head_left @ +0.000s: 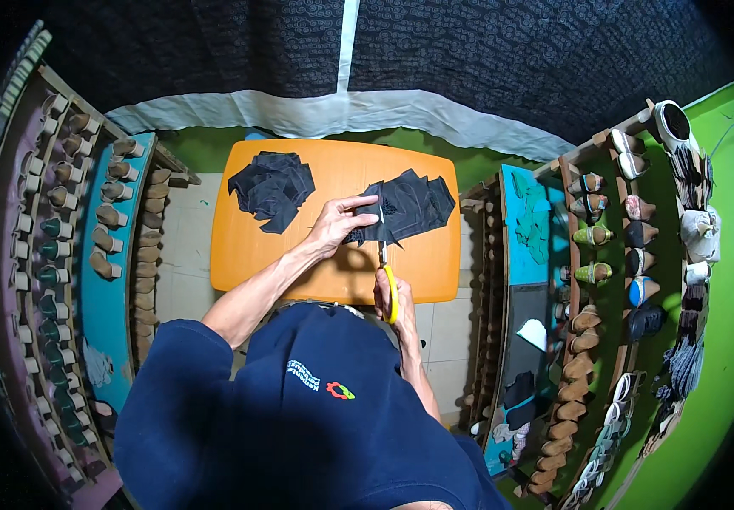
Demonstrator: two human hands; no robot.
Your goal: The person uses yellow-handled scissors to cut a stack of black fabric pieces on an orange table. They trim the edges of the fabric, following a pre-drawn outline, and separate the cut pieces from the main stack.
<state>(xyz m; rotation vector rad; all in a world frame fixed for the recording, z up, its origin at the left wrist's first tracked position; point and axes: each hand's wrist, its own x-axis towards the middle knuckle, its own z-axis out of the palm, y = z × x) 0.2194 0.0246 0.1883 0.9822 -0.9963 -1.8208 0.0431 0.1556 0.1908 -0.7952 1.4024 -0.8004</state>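
Observation:
With my right hand [383,293] I grip a pair of scissors [391,293] by its yellow handles, near the front edge of the orange table [333,270]. The metal blades point away from me and lie against a dark piece of fabric [369,209]. My left hand [338,223] holds that piece, fingers stretched to the right across it, just left of the blades. Beyond and to the right lies a pile of black fabric pieces [422,202]. A second heap of black pieces [272,185] rests at the table's far left, apart from both hands.
Shelves of shoe lasts [54,246] line the left side, by a blue board [116,212]. On the right are racks with shoes and lasts [592,234] and a blue shelf holding green scraps [531,212]. A dark patterned curtain [435,51] hangs behind the table.

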